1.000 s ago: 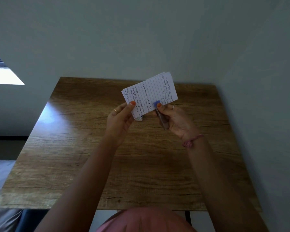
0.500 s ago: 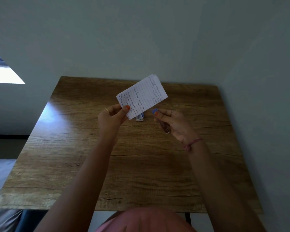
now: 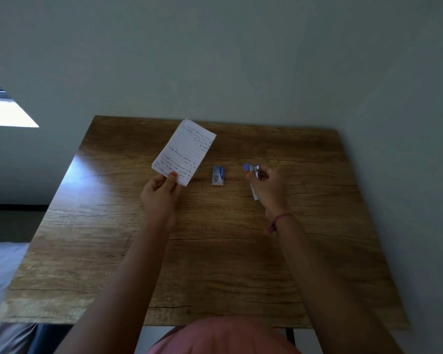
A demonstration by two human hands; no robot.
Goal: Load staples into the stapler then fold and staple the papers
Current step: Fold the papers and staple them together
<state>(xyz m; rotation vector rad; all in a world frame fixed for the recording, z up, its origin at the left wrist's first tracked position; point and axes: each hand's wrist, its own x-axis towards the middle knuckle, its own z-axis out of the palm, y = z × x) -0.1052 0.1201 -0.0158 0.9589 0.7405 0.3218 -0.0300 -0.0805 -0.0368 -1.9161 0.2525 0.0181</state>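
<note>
My left hand (image 3: 161, 192) pinches the near corner of the folded lined papers (image 3: 184, 152), which carry handwriting and reach toward the table's far left. My right hand (image 3: 269, 187) grips a small stapler (image 3: 252, 172) with a blue tip and metal body, held just above the table at the right of centre. A small blue-and-white staple box (image 3: 218, 175) lies flat on the wood between the two hands, touched by neither.
The wooden table (image 3: 215, 251) stands against a grey wall at the back and another close on the right. Its left edge drops to a grey floor. A pink garment (image 3: 223, 335) shows at the near edge.
My hands have drawn apart: the left carried the papers left and lower, turning them, and the right moved the stapler away to the right. The staple box is now uncovered.
</note>
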